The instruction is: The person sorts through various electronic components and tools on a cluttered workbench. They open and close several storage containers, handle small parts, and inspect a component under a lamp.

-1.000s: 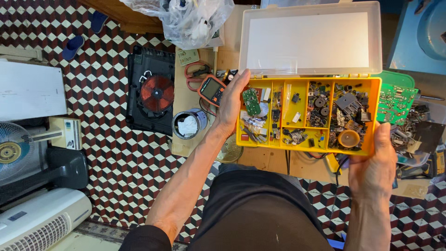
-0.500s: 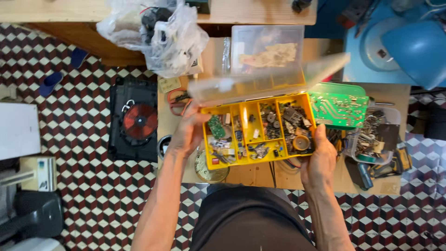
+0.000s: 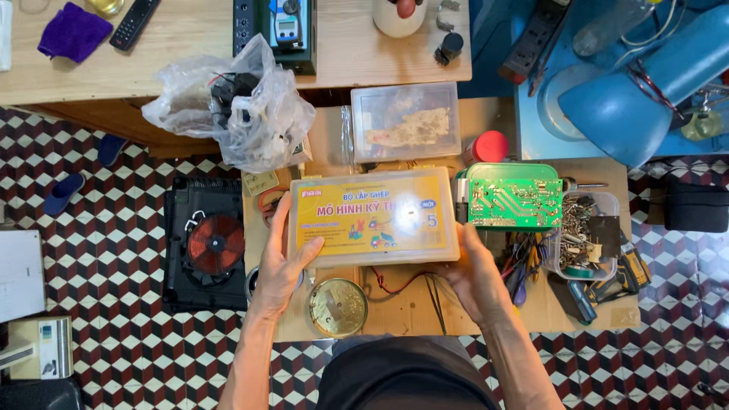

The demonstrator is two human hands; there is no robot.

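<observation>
Here we have both forearms reaching forward from the bottom of the view, bent slightly inward over the small wooden table (image 3: 395, 307). Our left hand (image 3: 279, 262) grips the near left corner of the yellow parts box (image 3: 373, 217), thumb lying across its clear lid and the fingers tucked out of sight beneath. Our right hand (image 3: 472, 275) cups the near right corner from below, fingers curled against the underside and only partly visible. The box sits level between the two hands, lid shut, its long side running left to right. Just below it, on the table between our wrists, lies a round brass-coloured disc (image 3: 338, 307), with thin red and black wires (image 3: 402, 285) beside it. Touching the box's right end is a green circuit board (image 3: 514, 202), and beyond that a clear tub of metal bits (image 3: 586, 235). To the left, on the checkered floor (image 3: 99, 228), sits a black unit with a copper coil (image 3: 216, 244). Farther away rest a clear lidded container (image 3: 405, 121) and a crumpled plastic bag (image 3: 235, 102).
</observation>
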